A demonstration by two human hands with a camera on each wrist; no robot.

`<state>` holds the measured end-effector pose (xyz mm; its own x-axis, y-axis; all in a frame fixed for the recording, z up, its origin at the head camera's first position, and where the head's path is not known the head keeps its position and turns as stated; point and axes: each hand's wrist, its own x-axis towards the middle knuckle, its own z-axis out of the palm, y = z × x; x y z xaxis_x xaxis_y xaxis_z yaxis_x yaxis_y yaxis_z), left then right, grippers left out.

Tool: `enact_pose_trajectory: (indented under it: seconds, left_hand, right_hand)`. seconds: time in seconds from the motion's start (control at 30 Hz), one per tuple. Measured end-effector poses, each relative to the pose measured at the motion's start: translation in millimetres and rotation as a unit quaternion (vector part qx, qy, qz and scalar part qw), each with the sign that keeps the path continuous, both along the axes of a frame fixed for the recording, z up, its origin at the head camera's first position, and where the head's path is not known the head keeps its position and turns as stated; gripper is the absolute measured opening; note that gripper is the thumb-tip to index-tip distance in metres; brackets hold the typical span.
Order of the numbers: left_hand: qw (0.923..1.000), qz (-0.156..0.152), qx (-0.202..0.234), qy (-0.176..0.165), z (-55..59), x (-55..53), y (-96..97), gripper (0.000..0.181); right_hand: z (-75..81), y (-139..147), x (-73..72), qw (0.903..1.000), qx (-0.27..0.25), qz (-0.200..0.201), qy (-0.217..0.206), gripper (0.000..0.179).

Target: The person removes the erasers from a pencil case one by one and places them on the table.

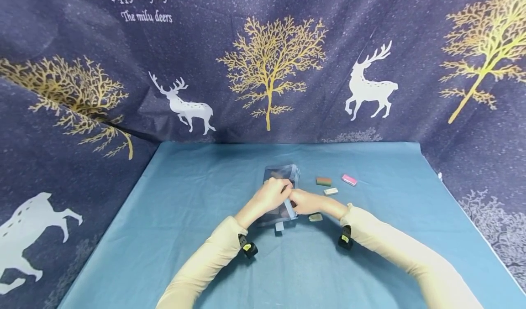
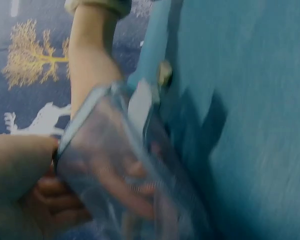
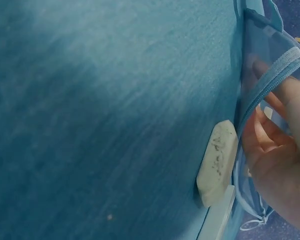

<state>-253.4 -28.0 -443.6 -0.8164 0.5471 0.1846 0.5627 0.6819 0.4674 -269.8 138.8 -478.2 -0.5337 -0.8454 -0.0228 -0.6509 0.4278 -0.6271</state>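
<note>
A translucent mesh zip pouch (image 1: pixel 281 170) with light blue edging lies under both hands in the head view. My left hand (image 1: pixel 274 194) grips one edge of its opening; in the left wrist view, curled fingers (image 2: pixel 60 202) show at that edge. Reaching in at the mouth is my right hand (image 1: pixel 306 202), its loosely extended fingers visible through the mesh (image 2: pixel 125 192). Contents of the pouch are blurred. Just beside the opening, a cream eraser (image 3: pixel 217 162) with dark smudges lies on the cloth.
Beyond the right hand lie a white eraser (image 1: pixel 330 191), a brown-and-green eraser (image 1: pixel 323 181) and a pink eraser (image 1: pixel 349 180). A pale tab (image 1: pixel 279 227) sticks out from the pouch's near side. Blue cloth (image 1: pixel 185 181) covers the table, and a patterned curtain hangs behind.
</note>
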Motion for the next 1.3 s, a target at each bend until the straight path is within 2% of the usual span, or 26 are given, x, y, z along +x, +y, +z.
enact_pose_trajectory:
  seconds: [0.13, 0.2, 0.27, 0.33, 0.43, 0.5, 0.77, 1.0, 1.07, 1.2, 1.3]
  left_hand:
    - [0.9982, -0.054, -0.024, 0.007, -0.6, -5.7, -8.2, 0.031]
    - [0.9972, -0.07, -0.023, 0.014, -1.0, -7.5, -11.5, 0.031]
    - [0.9965, -0.078, -0.018, 0.022, -1.1, -9.1, -14.3, 0.032]
    - [0.9962, -0.082, -0.008, 0.029, -0.7, -10.8, -16.7, 0.03]
    - [0.9962, -0.082, 0.01, 0.029, -0.3, -13.6, -19.9, 0.028]
    - [0.9958, -0.083, 0.02, 0.031, -0.2, -15.6, -21.4, 0.026]
    - [0.9952, -0.092, 0.027, 0.022, 7.3, -15.4, -34.0, 0.024]
    - [0.9909, -0.127, 0.018, -0.04, 10.2, -14.2, -49.8, 0.018]
    - [0.9886, -0.141, 0.018, -0.051, 8.8, -13.6, -53.6, 0.026]
    - [0.9862, -0.159, 0.016, -0.042, 5.5, -11.5, -56.4, 0.051]
    - [0.986, -0.163, 0.018, -0.032, 2.8, -10.3, -56.5, 0.057]
  right_hand:
    - [-0.9, -2, 1.6, 0.9998, 0.003, -0.011, 0.019, 0.03]
    - [-1.7, -4, 2.3, 0.9992, 0.009, -0.018, 0.036, 0.024]
    - [-3.2, -6, 1.9, 0.9984, 0.006, -0.02, 0.053, 0.019]
    - [-3.8, -9, 0.9, 0.9972, 0.005, -0.022, 0.071, 0.004]
    - [-5.3, -12, -1.8, 0.9952, 0.003, -0.021, 0.096, 0.009]
    - [-5.4, -14, -3.1, 0.9953, 0.007, -0.019, 0.094, 0.015]
    - [-8.2, -15, -5.4, 0.9954, 0.005, -0.014, 0.095, 0.008]
    - [-11.7, -12, -6.6, 0.9985, -0.016, -0.029, 0.043, 0.01]
    - [-11.9, -11, -7.0, 0.9987, -0.02, -0.03, 0.036, 0.008]
    - [-10.4, -9, -6.8, 0.9988, -0.032, -0.027, 0.026, 0.007]
    - [-9.4, -7, -5.5, 0.9984, -0.032, -0.028, 0.036, 0.006]
